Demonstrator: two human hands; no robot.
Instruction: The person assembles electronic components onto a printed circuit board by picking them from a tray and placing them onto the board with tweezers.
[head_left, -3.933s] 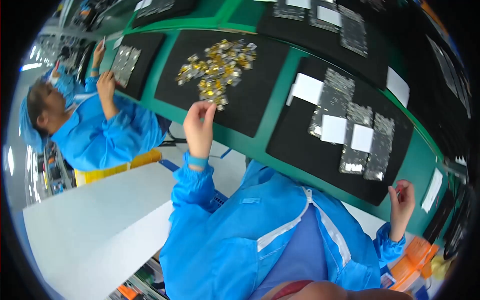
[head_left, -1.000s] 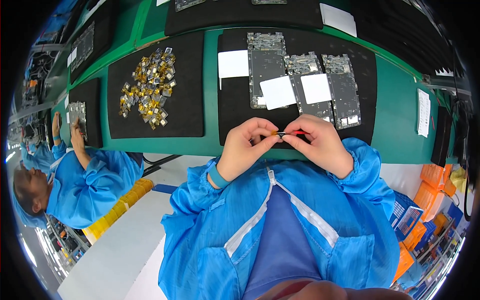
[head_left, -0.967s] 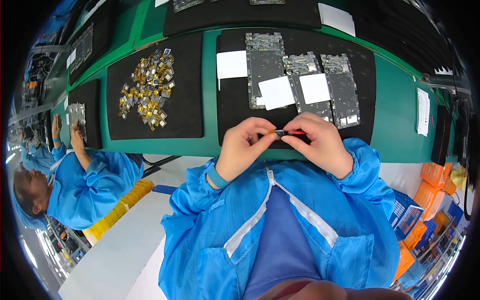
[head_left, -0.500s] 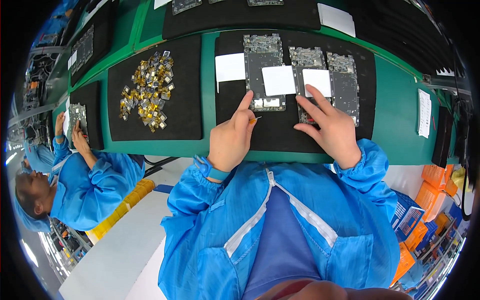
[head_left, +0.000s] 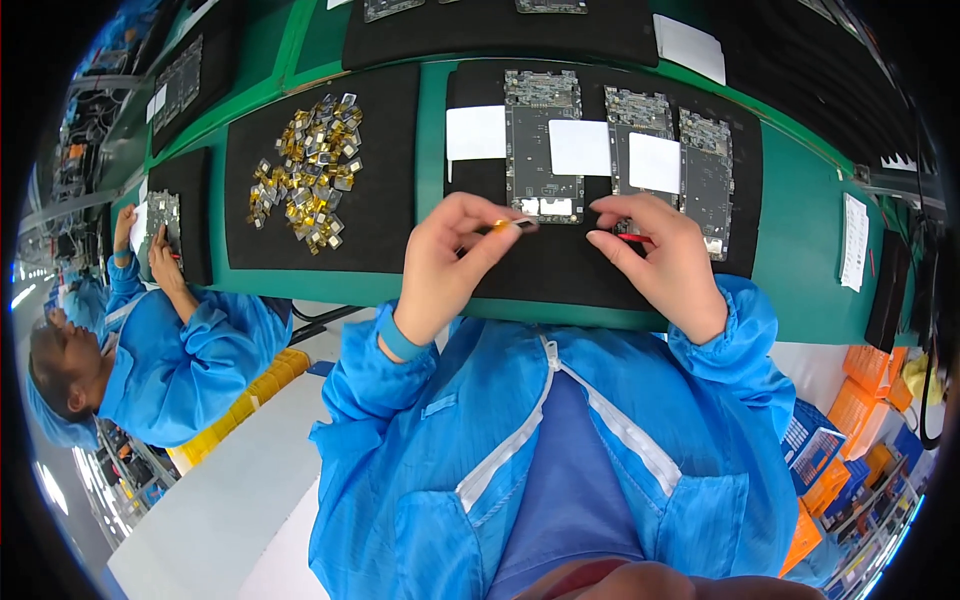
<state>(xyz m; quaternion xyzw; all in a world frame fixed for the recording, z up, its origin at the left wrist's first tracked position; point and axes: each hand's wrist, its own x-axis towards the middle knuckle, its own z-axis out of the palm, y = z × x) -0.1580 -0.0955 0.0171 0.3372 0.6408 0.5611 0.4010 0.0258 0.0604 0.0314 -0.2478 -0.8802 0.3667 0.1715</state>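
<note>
My left hand (head_left: 450, 262) pinches a small part with a yellow strip (head_left: 503, 224) and a dark end between thumb and fingertips, just short of a circuit board (head_left: 531, 150). My right hand (head_left: 662, 255) hovers by two more circuit boards, the middle one (head_left: 622, 187) and the right one (head_left: 708, 165). Its thumb and forefinger are apart. Something red and slim (head_left: 634, 238) shows between them; I cannot tell whether it lies below or rests in the palm. White sheets, among them a left sheet (head_left: 476, 133), a middle sheet (head_left: 580, 148) and a right sheet (head_left: 655, 163), lie across the boards.
A heap of small yellow and silver parts (head_left: 310, 170) covers part of the left black mat (head_left: 390, 200). More boards lie on the far mat. A co-worker (head_left: 180, 350) handles a board at far left. A paper sheet (head_left: 854, 240) lies at right; orange crates (head_left: 860, 400) stand below.
My left hand has drawn back from the left board, bringing the small part up into its fingertips. My right hand has left the white sheet and its fingers have curled toward the thumb.
</note>
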